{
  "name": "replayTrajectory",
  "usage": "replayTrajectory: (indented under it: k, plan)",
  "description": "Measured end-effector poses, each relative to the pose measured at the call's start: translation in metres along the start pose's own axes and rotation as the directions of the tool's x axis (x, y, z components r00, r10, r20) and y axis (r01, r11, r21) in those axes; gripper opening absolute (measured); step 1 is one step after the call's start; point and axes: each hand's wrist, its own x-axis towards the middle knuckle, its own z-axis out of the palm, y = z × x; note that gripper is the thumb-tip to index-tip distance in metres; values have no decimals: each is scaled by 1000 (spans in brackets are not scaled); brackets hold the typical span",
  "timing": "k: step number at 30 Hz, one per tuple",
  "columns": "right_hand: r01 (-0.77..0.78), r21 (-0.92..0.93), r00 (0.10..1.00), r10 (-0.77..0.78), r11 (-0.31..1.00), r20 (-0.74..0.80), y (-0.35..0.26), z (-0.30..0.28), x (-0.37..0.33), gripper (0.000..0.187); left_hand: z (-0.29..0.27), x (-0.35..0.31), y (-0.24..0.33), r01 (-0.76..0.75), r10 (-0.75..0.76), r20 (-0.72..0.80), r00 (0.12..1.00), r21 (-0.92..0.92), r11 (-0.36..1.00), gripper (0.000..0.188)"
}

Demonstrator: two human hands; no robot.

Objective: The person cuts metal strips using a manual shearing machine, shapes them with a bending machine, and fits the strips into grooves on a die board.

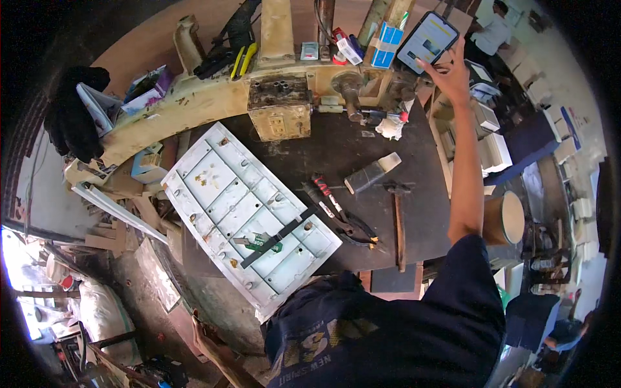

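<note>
My right hand (451,79) is raised at the upper right and grips the lower right edge of a tablet or large phone (428,42). Its thumb lies over the lit screen, with other fingers at the side edge. Low on the left hangs my left hand (208,339), holding nothing, its fingers loosely stretched. A white ribbed panel (220,187) lies aslant on the dark bench, nearest to my body. Across it rest a black flat bar (279,237) and a torn green piece of packaging (264,242).
On the bench (291,165) lie a hammer (400,229), long-handled pliers (333,207) and a black-wrapped block (372,173). A beige machine frame (194,103) curves behind, carrying yellow-handled pliers (244,60) and a blue box (387,45). Other people (490,32) are at the right.
</note>
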Motion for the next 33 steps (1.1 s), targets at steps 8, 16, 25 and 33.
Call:
replayTrajectory:
  k: [8,16,25,33]
  plan:
    - [-53,-65,998,54,996,12,5,-8,2,118,-7,20,-11,-37,39,163,986,-11,999,35]
    - [-84,-270,987,117,959,110,-12,-5,-7,116,5,3,4,19,-37,162,986,113,993,40]
    - [405,504,664,-625,763,411,-290,72,-178,40,103,46,41,-240,-102,611,785,451,860,42]
    - [377,670,248,-767,639,592,-311,206,-252,28,180,116,41,-178,-374,756,538,535,826,35]
